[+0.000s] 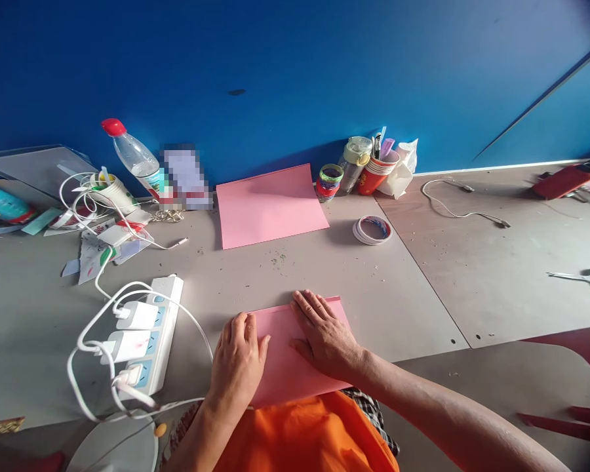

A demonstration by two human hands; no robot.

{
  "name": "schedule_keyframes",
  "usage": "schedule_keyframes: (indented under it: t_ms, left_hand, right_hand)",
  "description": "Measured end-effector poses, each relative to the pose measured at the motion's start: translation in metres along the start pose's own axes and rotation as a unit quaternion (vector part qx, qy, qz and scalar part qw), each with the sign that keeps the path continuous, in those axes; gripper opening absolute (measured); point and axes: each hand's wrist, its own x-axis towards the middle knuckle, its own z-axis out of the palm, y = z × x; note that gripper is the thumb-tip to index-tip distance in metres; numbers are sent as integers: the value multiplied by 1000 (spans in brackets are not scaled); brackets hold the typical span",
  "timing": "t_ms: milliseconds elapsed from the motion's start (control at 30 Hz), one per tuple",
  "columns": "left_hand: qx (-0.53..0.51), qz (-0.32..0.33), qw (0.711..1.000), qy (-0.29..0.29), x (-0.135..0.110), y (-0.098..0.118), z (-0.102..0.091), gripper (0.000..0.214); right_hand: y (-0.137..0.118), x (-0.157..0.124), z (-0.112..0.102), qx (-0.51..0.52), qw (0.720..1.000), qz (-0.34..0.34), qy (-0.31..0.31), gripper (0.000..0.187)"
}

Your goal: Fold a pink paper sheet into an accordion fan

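Note:
A sheet of pink paper (280, 354) lies at the table's front edge, with a narrow strip folded along its far side. My left hand (238, 357) is at the sheet's left side, fingers curled down at the far left corner and thumb over the paper. Flat on the right part of the sheet rests my right hand (327, 331), its fingers stretched out across the folded strip. Farther back, a second pink sheet (273, 206) lies near the blue wall, also with a crease along its far edge.
To the left is a white power strip (170, 328) with plugs and looping cables. A tape roll (372, 231), a jar (329, 182), a clear bottle (354, 164) and red paper cups (376, 172) stand right of the far sheet. Scissors (583, 275) lie far right.

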Motion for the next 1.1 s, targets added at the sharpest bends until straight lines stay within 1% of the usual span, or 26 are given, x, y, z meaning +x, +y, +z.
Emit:
schedule_keyframes:
  t_ms: [100,167,200,267,333,400,500,600,667,900,1000,1100]
  left_hand:
    - [8,-17,1000,-13,-2,-8,-3,33]
    - [4,-21,1000,-12,-2,-12,-7,32]
    - [-3,-19,1000,-2,-3,-11,-10,33]
    - [-22,-11,999,36,-2,-7,-16,36]
    - [-44,4,996,78,0,3,-21,40]
    - [-66,35,993,93,4,13,-21,43]
    - [-87,82,991,63,10,23,-13,46]
    - [-82,81,993,23,13,23,0,44]
    - [-77,75,994,11,13,20,5,43]
    - [-75,83,993,23,9,16,6,43]
    - [-76,79,994,24,8,16,8,43]
    - [-79,78,994,22,8,15,10,44]
  right_hand:
    - [0,0,0,1,1000,3,-5,65]
    - [-1,0,-1,-1,1000,6,-9,65]
    - [0,0,-1,-2,1000,6,-11,65]
    - [0,1,-1,-4,1000,4,-15,65]
    - [0,2,-1,-5,1000,1,-16,66]
    - [0,2,-1,-6,1000,1,-11,65]
    - [-1,2,-1,-6,1000,3,1,63]
    - [-2,1,0,-3,1000,6,8,62]
    - [-1,1,1,-3,1000,7,9,62]
    - [6,-3,2,-14,1000,-10,8,65]
    - [14,-8,-2,-31,999,-3,-5,66]
    - [26,-17,-7,-59,998,11,-12,63]
